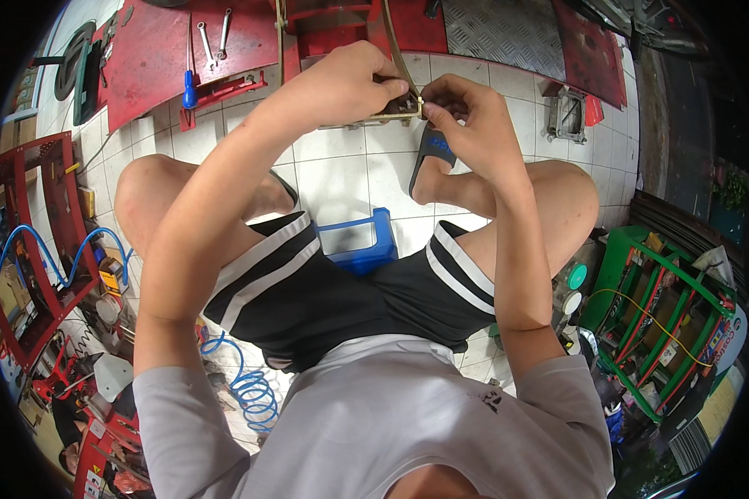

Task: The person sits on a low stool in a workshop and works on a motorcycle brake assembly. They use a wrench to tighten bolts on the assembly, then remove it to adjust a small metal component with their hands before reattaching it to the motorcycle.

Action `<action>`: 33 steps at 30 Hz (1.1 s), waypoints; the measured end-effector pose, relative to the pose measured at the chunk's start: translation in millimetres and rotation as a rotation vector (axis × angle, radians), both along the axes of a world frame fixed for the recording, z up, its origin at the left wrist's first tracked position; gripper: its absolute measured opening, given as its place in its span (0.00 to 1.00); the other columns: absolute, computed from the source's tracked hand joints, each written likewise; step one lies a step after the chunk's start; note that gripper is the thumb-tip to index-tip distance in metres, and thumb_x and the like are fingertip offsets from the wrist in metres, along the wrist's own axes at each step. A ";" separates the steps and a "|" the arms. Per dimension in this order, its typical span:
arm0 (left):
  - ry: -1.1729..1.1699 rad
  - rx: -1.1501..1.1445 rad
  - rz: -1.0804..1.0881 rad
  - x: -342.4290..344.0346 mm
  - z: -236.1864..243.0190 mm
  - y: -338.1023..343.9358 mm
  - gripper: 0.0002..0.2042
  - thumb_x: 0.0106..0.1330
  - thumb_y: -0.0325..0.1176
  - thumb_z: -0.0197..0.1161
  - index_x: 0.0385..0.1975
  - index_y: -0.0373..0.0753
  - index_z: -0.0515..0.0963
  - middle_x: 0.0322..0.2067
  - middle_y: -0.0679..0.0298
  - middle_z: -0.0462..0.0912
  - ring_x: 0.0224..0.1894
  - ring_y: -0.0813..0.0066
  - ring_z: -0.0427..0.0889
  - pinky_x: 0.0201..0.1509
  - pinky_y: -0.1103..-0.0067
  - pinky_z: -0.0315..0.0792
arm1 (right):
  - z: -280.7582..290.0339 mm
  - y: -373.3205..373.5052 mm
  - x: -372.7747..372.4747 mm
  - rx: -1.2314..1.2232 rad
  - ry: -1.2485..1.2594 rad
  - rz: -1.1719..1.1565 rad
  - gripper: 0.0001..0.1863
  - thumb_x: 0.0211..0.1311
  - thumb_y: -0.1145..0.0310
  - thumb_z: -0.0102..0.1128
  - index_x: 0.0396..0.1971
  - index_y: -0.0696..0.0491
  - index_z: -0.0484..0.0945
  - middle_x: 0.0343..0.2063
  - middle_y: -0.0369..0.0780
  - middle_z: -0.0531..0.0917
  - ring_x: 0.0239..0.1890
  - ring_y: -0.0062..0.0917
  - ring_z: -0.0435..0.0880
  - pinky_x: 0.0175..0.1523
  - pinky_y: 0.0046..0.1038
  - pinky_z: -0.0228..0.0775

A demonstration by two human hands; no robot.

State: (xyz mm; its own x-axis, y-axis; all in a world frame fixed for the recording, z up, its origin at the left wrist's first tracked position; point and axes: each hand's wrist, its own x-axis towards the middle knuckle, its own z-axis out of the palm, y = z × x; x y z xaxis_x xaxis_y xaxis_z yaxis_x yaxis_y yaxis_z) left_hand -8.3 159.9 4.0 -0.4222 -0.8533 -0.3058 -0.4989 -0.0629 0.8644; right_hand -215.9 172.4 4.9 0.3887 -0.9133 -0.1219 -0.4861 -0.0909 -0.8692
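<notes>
A brass-coloured metal frame [374, 122] stands ahead of me, its long side bars running up to the red bench. My left hand [358, 79] reaches over its near bar, thumb and fingers pinched together inside the right corner. Whatever those fingertips hold is too small and covered to make out. At the outer side of the same corner, my right hand [472, 116] is closed, with thumb and forefinger gripping the frame's end. Its other fingers curl inward, partly hidden.
On the red bench [150, 50] lie a blue-handled screwdriver [190, 90] and two wrenches [205, 46]. A blue plastic stool [380, 241] is between my legs. Green [616, 283] and red [46, 333] metal racks flank me. A coiled blue hose [254, 399] lies at lower left.
</notes>
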 end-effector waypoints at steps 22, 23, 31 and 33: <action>0.002 0.017 -0.032 1.0 1.0 -1.1 0.16 0.65 0.37 0.63 0.43 0.28 0.81 0.33 0.54 0.86 0.34 0.75 0.82 0.41 0.78 0.74 | 0.8 0.2 -0.7 -0.006 0.010 0.001 0.07 0.56 0.76 0.60 0.33 0.61 0.81 0.26 0.44 0.86 0.28 0.27 0.84 0.38 0.27 0.76; 0.006 0.037 -0.035 0.9 2.4 -0.9 0.16 0.66 0.37 0.63 0.43 0.28 0.81 0.33 0.55 0.86 0.34 0.74 0.82 0.41 0.78 0.74 | 1.3 0.1 -0.7 -0.007 0.011 0.001 0.07 0.56 0.76 0.60 0.33 0.61 0.81 0.26 0.44 0.86 0.28 0.27 0.84 0.38 0.27 0.76; -0.013 -0.006 -0.032 0.6 -2.0 -0.8 0.16 0.66 0.37 0.62 0.43 0.28 0.81 0.33 0.54 0.85 0.35 0.74 0.81 0.42 0.77 0.74 | 1.7 0.1 -0.1 -0.012 0.017 0.001 0.07 0.56 0.75 0.60 0.33 0.61 0.81 0.26 0.44 0.86 0.29 0.27 0.84 0.38 0.27 0.76; -0.006 0.042 -0.031 0.5 0.7 1.3 0.16 0.66 0.37 0.62 0.43 0.28 0.81 0.33 0.54 0.86 0.36 0.73 0.82 0.43 0.77 0.74 | 1.5 0.3 -0.3 -0.017 0.017 0.002 0.07 0.56 0.75 0.60 0.33 0.61 0.82 0.26 0.44 0.86 0.29 0.27 0.84 0.38 0.27 0.76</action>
State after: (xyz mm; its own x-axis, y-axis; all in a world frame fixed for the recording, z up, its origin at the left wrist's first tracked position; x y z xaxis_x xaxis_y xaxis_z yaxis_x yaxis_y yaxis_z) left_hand -7.8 161.1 4.7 -0.4467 -0.8259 -0.3440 -0.5063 -0.0836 0.8583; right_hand -216.2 172.7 6.4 0.3885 -0.9145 -0.1130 -0.5003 -0.1063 -0.8593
